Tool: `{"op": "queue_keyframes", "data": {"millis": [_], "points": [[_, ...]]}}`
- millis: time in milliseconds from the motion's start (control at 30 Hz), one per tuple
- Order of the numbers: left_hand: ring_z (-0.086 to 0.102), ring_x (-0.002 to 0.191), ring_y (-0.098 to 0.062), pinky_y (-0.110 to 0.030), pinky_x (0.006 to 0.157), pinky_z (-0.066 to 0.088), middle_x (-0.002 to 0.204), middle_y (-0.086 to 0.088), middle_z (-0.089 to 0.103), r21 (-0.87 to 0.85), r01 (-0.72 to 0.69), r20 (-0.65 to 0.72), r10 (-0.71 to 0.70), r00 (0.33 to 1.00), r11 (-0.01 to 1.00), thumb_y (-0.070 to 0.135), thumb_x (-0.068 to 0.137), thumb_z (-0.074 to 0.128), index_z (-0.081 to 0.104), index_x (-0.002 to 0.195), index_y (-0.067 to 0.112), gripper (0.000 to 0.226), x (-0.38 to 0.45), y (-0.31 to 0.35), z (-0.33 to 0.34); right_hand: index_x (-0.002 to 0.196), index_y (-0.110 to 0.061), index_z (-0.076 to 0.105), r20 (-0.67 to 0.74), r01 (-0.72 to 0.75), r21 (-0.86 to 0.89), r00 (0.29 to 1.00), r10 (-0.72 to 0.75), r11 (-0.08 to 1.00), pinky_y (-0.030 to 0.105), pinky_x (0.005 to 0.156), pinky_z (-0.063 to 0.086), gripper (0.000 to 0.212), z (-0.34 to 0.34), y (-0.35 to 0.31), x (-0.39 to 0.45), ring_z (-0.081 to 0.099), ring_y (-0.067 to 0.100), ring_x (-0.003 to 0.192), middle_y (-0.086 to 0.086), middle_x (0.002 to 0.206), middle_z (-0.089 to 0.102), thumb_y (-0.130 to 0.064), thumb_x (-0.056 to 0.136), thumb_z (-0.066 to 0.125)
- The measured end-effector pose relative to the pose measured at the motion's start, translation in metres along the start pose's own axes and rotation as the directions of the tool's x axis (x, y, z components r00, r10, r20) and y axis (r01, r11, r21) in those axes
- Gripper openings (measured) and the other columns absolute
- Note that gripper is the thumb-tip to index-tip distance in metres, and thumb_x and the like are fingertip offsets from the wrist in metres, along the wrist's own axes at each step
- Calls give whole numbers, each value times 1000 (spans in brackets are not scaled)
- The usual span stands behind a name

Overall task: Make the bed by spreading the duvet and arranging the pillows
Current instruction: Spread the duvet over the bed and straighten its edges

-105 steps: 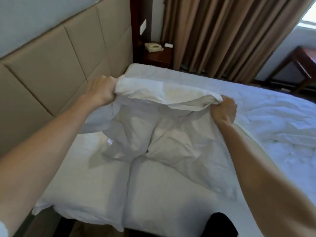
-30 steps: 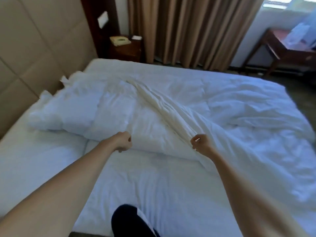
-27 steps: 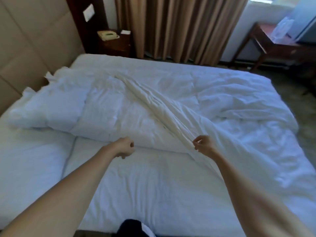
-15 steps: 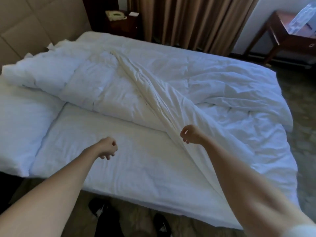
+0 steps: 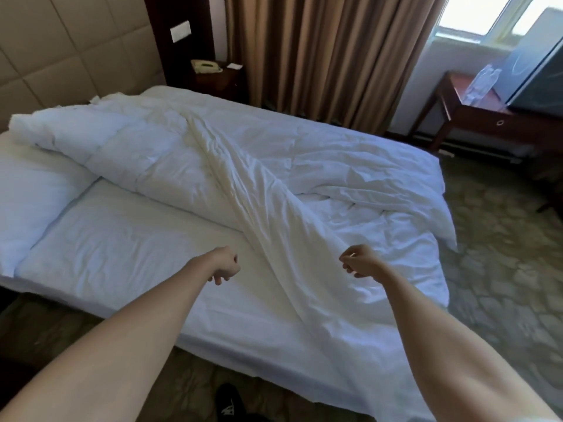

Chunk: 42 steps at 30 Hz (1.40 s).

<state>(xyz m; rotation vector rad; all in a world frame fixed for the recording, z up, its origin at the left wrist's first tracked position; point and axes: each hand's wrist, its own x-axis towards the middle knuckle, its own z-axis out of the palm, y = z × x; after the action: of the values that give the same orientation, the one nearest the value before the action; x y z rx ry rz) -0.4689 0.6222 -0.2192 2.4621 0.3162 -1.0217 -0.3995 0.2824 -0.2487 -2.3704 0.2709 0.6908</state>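
Observation:
The white duvet [image 5: 320, 166] lies crumpled across the bed, bunched at the headboard end, with a long fold running diagonally toward me. My right hand [image 5: 361, 264] pinches that fold near the bed's near side, and the cloth rises slightly to its fingers. My left hand [image 5: 225, 266] hovers over the bare white sheet [image 5: 122, 248] beside the fold, fingers loosely curled and holding nothing. A white pillow [image 5: 30, 193] lies at the head end on the left, partly under the duvet.
A padded headboard [image 5: 61, 62] is at the left. A nightstand with a telephone [image 5: 206, 67] stands by brown curtains [image 5: 320, 50]. A wooden desk [image 5: 475, 117] with bottles and a screen is at the right. Patterned carpet and my shoe [image 5: 228, 403] are below.
Both hands had lifted the duvet's top edge at the headboard. That edge now lies on the bed, my left hand has let go, and I have moved toward the foot.

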Motion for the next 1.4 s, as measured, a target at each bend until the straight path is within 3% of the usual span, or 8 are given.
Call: {"op": "queue_keyframes", "data": {"millis": [367,533,733,833,933,1133,1300,1400], "points": [[62,68,-25,-29,58,47,98,-14,67,-352,96,47,-85,995,931,17,97,40,56,106,4,22,-30,74,201,88,-17,66,276,108,-347,961,-8,932,30,57,56,12,5,129,-38,60,21,71,8,82,63,-15,89,54],[58,53,-18,-24,50,45,92,-11,69,-456,220,154,-167,974,862,17,97,39,53,90,12,17,-30,115,288,121,-19,55,442,218,-455,897,6,863,37,68,56,30,36,181,-19,55,22,85,4,96,55,-28,92,58],[57,58,-20,-26,52,43,95,-16,69,-653,364,130,-375,918,664,17,95,40,55,94,12,16,-11,141,334,153,-26,27,817,838,-529,546,-185,133,41,94,49,64,92,216,27,45,34,127,2,155,28,-6,95,42],[59,66,-23,-29,58,46,96,-15,66,-723,346,110,-394,913,598,19,95,43,55,91,11,15,5,167,355,157,-29,9,911,880,-409,410,-50,-242,36,101,43,67,126,242,40,32,27,141,-7,165,3,-23,101,46],[67,76,-26,-36,69,55,95,-12,67,-755,331,119,-378,918,567,22,98,44,58,97,9,20,16,189,381,157,-30,-3,911,859,-324,397,114,-397,34,97,37,70,149,264,46,33,25,142,-4,166,-5,-33,103,42],[56,68,-23,-37,66,49,87,-15,64,-779,353,119,-431,895,518,22,96,40,48,80,14,19,18,213,440,155,-28,-14,849,857,-441,494,186,-264,39,91,52,99,142,331,58,59,33,116,13,134,56,-14,92,60],[63,68,-22,-38,68,54,86,-11,70,-802,364,78,-520,850,474,22,91,42,54,80,16,17,7,257,477,142,-13,45,886,831,-424,463,26,-360,37,99,45,44,92,348,67,51,27,129,8,142,50,-16,98,52],[66,90,-27,-35,72,50,90,-6,65,-835,326,32,-552,833,443,31,85,55,58,94,18,16,4,305,489,145,-16,42,897,902,-430,421,-131,-45,39,109,35,57,47,340,75,45,31,134,10,145,45,-29,93,63]]}}
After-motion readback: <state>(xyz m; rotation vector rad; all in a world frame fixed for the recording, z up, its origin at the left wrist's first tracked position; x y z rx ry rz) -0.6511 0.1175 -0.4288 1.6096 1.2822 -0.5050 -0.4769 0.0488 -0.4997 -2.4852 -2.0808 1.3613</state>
